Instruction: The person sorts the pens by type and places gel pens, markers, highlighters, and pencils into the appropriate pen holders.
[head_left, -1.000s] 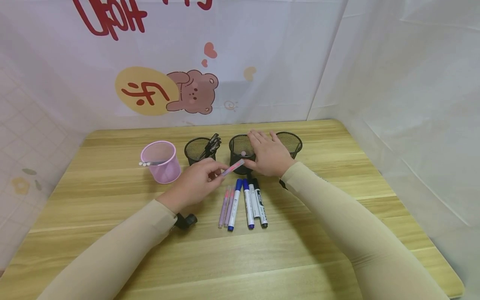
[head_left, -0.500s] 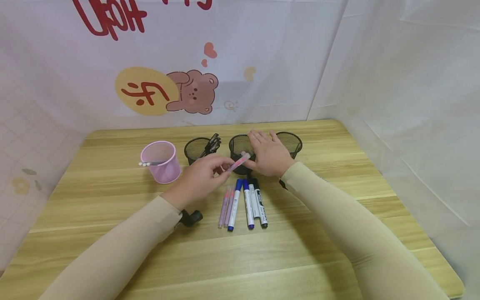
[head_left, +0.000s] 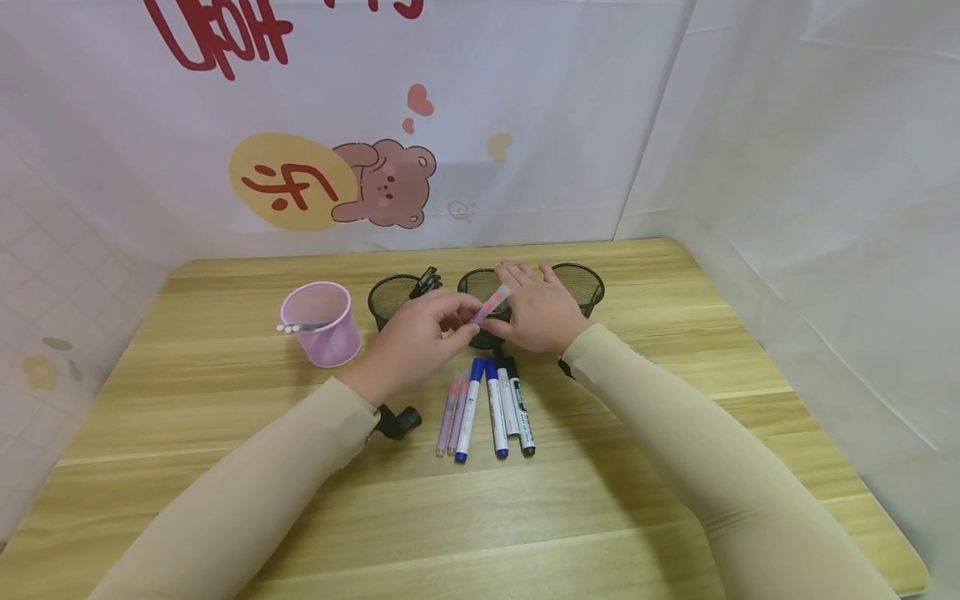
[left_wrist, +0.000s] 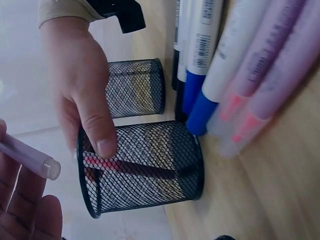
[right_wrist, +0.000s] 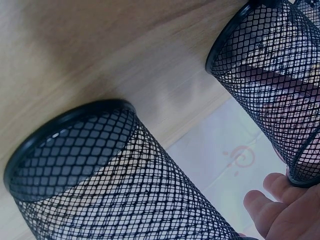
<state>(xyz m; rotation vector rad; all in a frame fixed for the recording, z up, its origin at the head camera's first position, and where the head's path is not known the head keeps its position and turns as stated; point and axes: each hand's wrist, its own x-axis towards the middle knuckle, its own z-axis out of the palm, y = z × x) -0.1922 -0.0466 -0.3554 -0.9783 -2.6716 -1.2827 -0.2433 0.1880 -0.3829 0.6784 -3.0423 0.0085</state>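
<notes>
My left hand pinches a pink highlighter with a clear cap, slanted over the middle black mesh pen holder. In the left wrist view the highlighter's end juts from my fingers, apart from the holder's rim. My right hand holds that pen holder at its rim, with the thumb on the near side and the fingers on the far side. Through the mesh shows another pink highlighter inside. Two more pink highlighters lie on the table below, beside several white markers with blue or black caps.
A second mesh holder stands to the right, partly behind my right hand. Left of the middle one is a mesh holder with black pens. Further left stands a pink cup with white-ended sticks. A printed curtain hangs behind the table.
My left hand has moved right and slightly up with the highlighter, which now overlaps the middle holder's opening and points more steeply. The right hand stays put.
</notes>
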